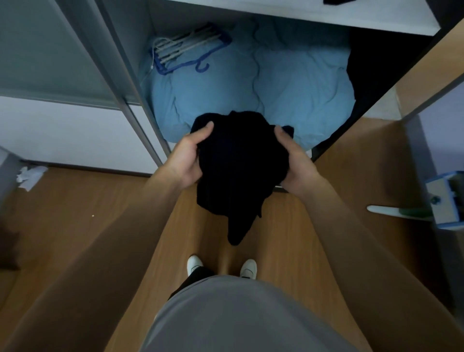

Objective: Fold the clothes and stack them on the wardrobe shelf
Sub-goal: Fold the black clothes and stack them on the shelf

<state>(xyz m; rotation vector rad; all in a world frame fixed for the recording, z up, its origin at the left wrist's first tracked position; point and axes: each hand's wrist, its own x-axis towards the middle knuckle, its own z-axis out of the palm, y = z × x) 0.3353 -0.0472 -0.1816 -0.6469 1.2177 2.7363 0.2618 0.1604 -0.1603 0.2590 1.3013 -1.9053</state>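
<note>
The black garment point(238, 163) is held bunched up in mid-air, right in front of the open wardrobe and just ahead of the blue duvet point(288, 83). It's gripped from both sides: left hand point(187, 160) and right hand point(296, 163) are curled round it, thumbs pressed on top, probably so the bundle isn't dropped. One end is left dangling, so it's not properly folded yet. The white shelf point(376, 20) sits higher up.

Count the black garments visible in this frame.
2. One garment is gripped by the left hand and right hand; a second dark piece lies on the upper shelf, cropped by the frame. The wardrobe's dark right side may hide more.
</note>
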